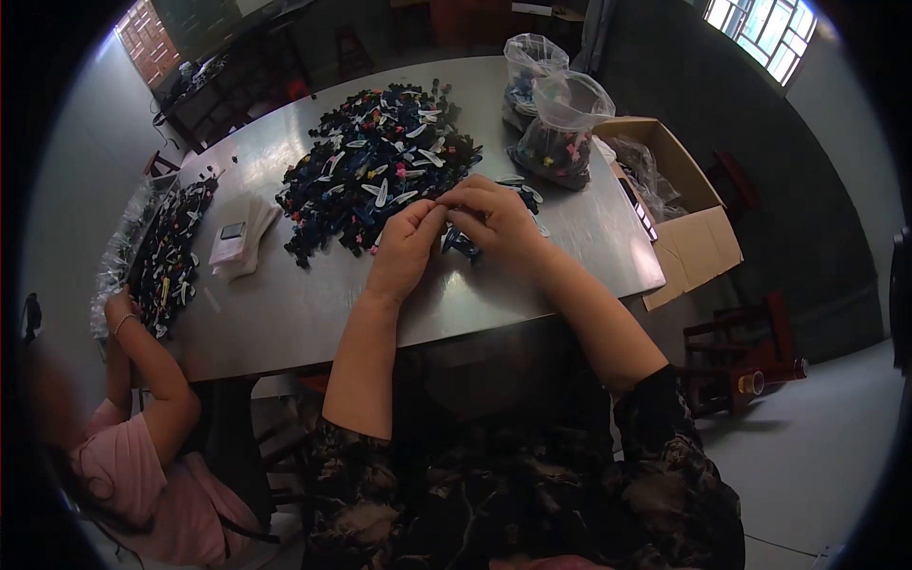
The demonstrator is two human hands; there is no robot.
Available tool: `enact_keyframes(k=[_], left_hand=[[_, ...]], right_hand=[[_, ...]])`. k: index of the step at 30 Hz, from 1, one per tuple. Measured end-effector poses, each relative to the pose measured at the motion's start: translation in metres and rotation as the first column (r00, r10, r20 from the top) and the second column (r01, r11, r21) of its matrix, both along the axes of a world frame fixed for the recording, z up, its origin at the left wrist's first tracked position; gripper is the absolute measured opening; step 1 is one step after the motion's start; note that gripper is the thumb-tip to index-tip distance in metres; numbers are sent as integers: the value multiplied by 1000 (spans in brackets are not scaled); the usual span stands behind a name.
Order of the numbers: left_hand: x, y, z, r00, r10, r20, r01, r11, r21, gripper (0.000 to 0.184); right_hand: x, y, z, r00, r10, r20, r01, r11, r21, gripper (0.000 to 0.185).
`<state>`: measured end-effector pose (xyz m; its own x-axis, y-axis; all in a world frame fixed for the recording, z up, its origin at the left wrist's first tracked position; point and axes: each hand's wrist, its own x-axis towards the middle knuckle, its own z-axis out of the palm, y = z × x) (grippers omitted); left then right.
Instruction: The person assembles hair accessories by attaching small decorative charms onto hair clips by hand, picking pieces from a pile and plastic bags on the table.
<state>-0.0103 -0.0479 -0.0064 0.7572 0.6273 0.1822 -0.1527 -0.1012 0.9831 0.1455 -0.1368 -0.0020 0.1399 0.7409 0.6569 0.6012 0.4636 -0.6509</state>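
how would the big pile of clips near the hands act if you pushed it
The pile of clips would probably shift loosely rather than as a block, since it is many small separate pieces. Its bottom layer might slide easily, as the tabletop looks smooth and shiny. White clips lie at odd angles in it, so it may tumble when nudged.

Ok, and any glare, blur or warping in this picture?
Head view: strong fisheye bending, black corners; head view: glare on the metal table, very bright window at upper right; head view: co-worker's head blurred at left; head view: pile of hair clips mostly dark, and detail between left hand and right hand too small to make out.
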Motion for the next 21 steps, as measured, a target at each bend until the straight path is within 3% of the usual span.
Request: enact_keyframes(k=[5,10,13,15,17,19,20,21], left_hand=[[1,-2,0,1000,-17,1,17,1000,-19,26],[0,-1,0,988,148,50,-147,989,-26,29],[0,4,-1,970,235,67,-236,972,12,29],[0,5,-3,970,231,73,-232,973,5,28],[2,4,-4,971,224,79,-225,974,-1,26],[6,1,-3,974,210,80,-213,977,25,19],[5,-1,1,975,217,48,-220,975,45,13],[5,-2,1,978,197,61,-200,979,47,11]], right_hand=[[5,-3,-11,996,-27,-91,24,999,-41,14],[5,-8,-5,984,-70,-162,59,996,-69,14],[21,-15,24,961,-269,-55,275,948,159,13],[43,-21,56,860,-510,-7,484,812,325,12],[75,-24,85,789,-613,-41,575,713,402,15],[121,-17,84,584,-783,215,689,618,378,20],[127,-16,80,523,-813,254,739,582,340,23],[114,-18,80,581,-783,221,729,622,286,22]])
